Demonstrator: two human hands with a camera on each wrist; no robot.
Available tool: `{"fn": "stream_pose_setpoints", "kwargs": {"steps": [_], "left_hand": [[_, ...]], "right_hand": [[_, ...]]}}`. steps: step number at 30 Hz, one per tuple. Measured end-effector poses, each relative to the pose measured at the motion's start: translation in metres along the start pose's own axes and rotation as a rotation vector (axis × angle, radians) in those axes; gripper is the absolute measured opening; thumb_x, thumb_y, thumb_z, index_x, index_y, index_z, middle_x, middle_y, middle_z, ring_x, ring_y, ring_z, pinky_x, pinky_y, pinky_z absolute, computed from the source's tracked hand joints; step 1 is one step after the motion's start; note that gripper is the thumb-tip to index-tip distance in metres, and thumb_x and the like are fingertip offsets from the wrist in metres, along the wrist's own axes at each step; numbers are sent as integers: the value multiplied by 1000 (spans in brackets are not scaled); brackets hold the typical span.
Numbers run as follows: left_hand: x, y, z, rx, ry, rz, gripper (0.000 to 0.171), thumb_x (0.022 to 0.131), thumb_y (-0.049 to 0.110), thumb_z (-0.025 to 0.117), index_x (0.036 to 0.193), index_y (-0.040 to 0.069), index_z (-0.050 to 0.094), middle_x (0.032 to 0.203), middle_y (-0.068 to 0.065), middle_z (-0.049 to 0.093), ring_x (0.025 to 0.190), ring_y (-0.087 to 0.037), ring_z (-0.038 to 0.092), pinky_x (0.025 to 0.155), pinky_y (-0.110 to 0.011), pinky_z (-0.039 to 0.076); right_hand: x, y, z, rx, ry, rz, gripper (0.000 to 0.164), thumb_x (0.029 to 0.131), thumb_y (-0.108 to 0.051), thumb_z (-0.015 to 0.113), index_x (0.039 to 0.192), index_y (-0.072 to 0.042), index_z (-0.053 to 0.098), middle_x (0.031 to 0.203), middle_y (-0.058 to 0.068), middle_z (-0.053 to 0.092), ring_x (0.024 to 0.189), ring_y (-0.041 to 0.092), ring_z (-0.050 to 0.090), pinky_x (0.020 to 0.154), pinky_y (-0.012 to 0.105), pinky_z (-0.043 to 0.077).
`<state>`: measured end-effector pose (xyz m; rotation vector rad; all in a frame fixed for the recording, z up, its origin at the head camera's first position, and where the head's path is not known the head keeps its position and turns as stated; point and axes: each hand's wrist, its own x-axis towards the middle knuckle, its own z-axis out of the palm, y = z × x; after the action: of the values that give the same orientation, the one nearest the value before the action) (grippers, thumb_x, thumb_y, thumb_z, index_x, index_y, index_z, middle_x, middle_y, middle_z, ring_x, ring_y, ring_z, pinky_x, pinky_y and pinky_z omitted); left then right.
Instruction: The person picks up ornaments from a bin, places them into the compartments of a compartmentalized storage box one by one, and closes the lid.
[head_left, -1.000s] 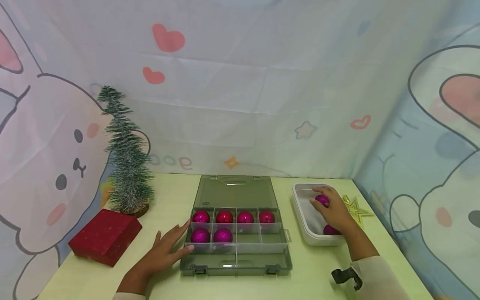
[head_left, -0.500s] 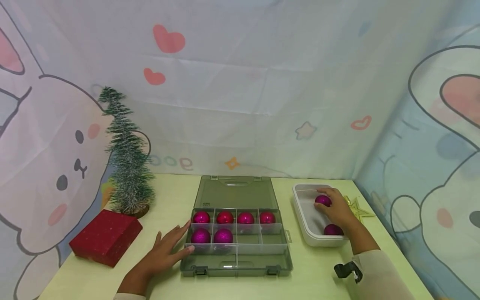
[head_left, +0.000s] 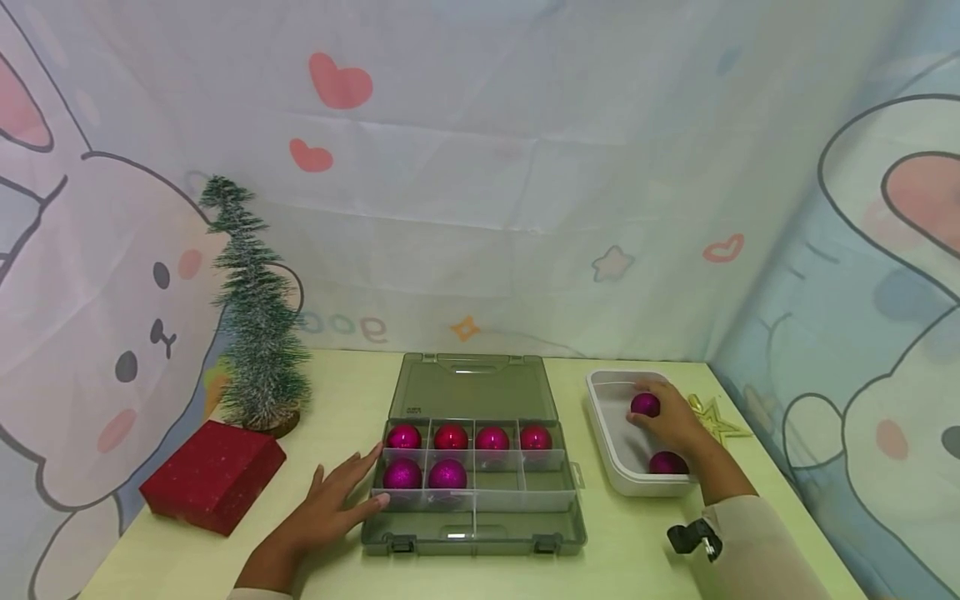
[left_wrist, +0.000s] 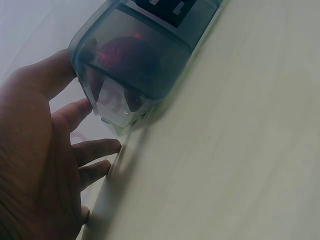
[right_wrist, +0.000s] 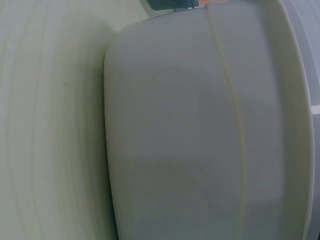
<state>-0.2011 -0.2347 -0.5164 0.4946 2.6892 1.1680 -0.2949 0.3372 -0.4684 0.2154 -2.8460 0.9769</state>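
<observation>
A translucent grey-green compartment box (head_left: 529,523) lies with its lid folded back. Shiny pink and red baubles fill its back row, and two glittery purple baubles (head_left: 447,474) sit in the middle row. My left hand (head_left: 324,510) rests along the box's left side, fingers spread, thumb and fingertips at its edge; in the left wrist view the thumb and index finger meet the corner. My right hand (head_left: 675,421) reaches into a white tub (head_left: 600,421), its thumb and fingers around a purple bauble (head_left: 645,406). Another purple bauble (head_left: 667,463) lies near the tub's front end.
Behind the tub's right side lies a gold star (head_left: 717,419). At left, a red box (head_left: 213,477) stands before a small artificial Christmas tree (head_left: 258,333). A printed cloth (head_left: 480,208) hangs behind the pale table (head_left: 540,579).
My right hand's fingertips and thumb have drawn in closer around the bauble in the tub. The left hand stays at the compartment box. The head view has tilted slightly.
</observation>
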Motion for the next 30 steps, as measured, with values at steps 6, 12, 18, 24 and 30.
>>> {"fn": "stream_pose_setpoints", "kwargs": {"steps": [6,12,18,24,30], "left_hand": [[0,0,-1,-8,-3,1,82,109,46,64,176,22,24,180,-20,30,166,-58,15,121,-85,-19],[1,-1,-1,0,-6,-8,82,109,46,63,177,22,24,180,-20,30,167,-57,15,121,-85,-18],[0,0,0,-9,-13,-13,82,109,46,63,177,20,24,179,-22,30,167,-58,14,121,-84,-19],[1,-1,0,0,-7,-3,82,110,45,63,177,20,24,179,-22,31,166,-58,16,120,-86,-18],[1,-2,0,-1,-8,-4,82,109,45,64,176,20,24,179,-22,30,166,-58,16,120,-86,-18]], "right_hand": [[-1,-1,-1,4,5,-4,61,95,-11,85,145,10,60,152,37,55,141,57,53,117,70,45],[1,0,-1,-28,8,-20,61,88,-7,90,142,11,64,144,38,62,133,56,59,112,68,49],[0,-1,-1,-43,-22,13,61,90,-7,88,144,9,64,143,38,64,127,52,65,107,66,54],[0,1,0,-54,-44,28,64,90,-8,87,147,8,62,148,38,60,129,53,64,108,66,53],[2,4,4,-66,-27,-65,59,85,-3,91,137,11,68,142,37,65,134,57,61,113,70,49]]}}
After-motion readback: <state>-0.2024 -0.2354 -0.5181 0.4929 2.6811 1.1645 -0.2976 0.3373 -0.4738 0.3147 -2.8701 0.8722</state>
